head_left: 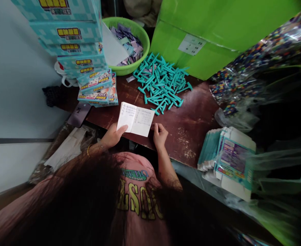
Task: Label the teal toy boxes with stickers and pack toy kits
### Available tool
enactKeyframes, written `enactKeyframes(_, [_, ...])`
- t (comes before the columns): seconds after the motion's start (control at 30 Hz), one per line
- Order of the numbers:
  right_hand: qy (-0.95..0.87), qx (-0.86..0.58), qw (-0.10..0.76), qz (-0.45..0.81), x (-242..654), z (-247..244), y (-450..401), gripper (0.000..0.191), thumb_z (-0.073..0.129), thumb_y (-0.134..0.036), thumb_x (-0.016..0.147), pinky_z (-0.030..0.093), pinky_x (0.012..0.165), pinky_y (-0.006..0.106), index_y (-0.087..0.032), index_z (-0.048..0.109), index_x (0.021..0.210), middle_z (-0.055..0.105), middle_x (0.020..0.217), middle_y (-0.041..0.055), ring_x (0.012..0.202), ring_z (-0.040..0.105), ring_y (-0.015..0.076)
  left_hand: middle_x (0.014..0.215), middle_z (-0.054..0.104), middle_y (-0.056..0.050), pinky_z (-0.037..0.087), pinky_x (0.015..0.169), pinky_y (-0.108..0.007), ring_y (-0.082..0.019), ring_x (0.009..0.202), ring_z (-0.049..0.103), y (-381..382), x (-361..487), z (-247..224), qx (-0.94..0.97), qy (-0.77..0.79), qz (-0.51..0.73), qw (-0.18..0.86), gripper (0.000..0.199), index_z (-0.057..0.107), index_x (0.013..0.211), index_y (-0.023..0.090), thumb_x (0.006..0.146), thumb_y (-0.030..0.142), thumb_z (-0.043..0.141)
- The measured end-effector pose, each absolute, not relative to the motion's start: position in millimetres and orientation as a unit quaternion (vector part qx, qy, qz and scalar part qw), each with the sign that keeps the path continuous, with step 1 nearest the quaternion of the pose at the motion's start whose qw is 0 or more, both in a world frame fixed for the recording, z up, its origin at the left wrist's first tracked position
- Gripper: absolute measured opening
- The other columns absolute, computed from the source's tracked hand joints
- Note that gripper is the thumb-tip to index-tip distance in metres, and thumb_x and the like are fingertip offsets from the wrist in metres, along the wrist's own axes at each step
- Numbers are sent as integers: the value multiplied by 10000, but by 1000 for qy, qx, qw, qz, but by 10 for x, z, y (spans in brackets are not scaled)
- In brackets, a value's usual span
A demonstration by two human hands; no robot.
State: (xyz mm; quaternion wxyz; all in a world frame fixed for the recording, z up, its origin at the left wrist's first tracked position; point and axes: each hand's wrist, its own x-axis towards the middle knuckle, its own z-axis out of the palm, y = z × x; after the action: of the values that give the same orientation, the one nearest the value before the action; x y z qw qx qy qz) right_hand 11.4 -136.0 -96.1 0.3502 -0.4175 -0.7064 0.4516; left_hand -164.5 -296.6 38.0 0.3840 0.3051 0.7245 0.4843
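Observation:
A small open notebook [142,119] with handwritten lines on both pages is held over the table's front edge. My left hand [114,135] is closed on its lower left corner, with the thumb lying on the page. Just beyond the notebook's right edge, my right hand [160,135] rests at the table edge with its fingers curled in; whether anything is inside them is hidden. Behind the notebook lies a heap of small teal plastic hammers [163,82].
Teal boxes [81,61] are stacked high at the left, near a phone [79,114] and a white cup [67,81]. A green basket [145,42] holds small packets. A large green carton [191,37] stands behind; flattened boxes [232,153] lie right.

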Motion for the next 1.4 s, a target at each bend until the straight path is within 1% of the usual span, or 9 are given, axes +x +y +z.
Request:
enactKeyframes(0.13, [-706,-424,345,451,116,-951,-1361,392,496,-490,984,474,721,280,-195,704,830,699,748,15,707,641,176,1251,721,-135,438,1143,-464,-311,1213,640,-2958,-1644,375,308,724,485,383,500,707,1178,131,855,475,539])
enactKeyframes(0.67, [-702,-423,349,455,123,-957,-1356,388,505,-481,981,480,717,282,-188,711,832,709,754,21,709,653,180,1253,717,-156,460,1123,-438,-303,1193,654,-2920,-1634,363,304,720,486,392,527,708,1183,91,851,462,534])
enactKeyframes(0.83, [-695,-426,350,461,106,-947,-1376,386,518,-485,972,480,719,281,-190,709,813,705,742,20,700,645,173,1260,712,-159,456,1124,-441,-310,1195,653,-2939,-1644,317,320,715,494,377,512,712,1171,91,857,450,525])
enactKeyframes(0.93, [-674,-429,361,481,101,-945,-1344,397,521,-505,963,481,718,285,-187,698,806,688,733,21,696,633,169,1270,708,-154,452,1130,-443,-313,1210,645,-2954,-1659,317,322,714,494,377,497,716,1155,103,863,455,520])
enactKeyframes(1.07, [-596,-444,376,554,161,-904,-1238,405,537,-556,929,480,656,276,-182,672,851,641,689,10,641,594,152,1273,707,-152,448,1134,-442,-320,1234,630,-2979,-1700,336,319,718,490,378,520,712,1159,105,862,487,523])
enactKeyframes(1.17, [-558,-425,351,621,231,-744,-1275,447,530,-610,914,489,643,275,-186,669,924,659,753,29,679,613,157,1267,709,-157,448,1133,-440,-321,1230,632,-2992,-1729,339,322,721,489,371,520,714,1156,102,860,484,525])
enactKeyframes(1.27, [-574,-348,283,685,251,-467,-1510,506,524,-654,906,507,669,290,-202,662,1087,689,856,53,759,637,177,1245,718,-164,452,1128,-452,-324,1219,640,-2988,-1735,323,329,716,496,365,508,719,1147,101,861,473,526])
enactKeyframes(1.33, [-583,-301,234,718,219,-278,-1719,530,578,-641,885,502,645,282,-219,616,1204,691,876,42,729,626,167,1232,724,-164,457,1122,-458,-327,1219,640,-2977,-1726,311,332,714,499,363,512,718,1154,98,857,470,528])
enactKeyframes(1.4, [-576,-288,209,736,160,-134,-1897,515,636,-598,871,483,605,257,-227,588,1224,679,847,16,658,595,136,1233,724,-165,462,1116,-452,-322,1211,643,-2964,-1713,309,333,714,498,362,529,712,1170,83,857,464,522])
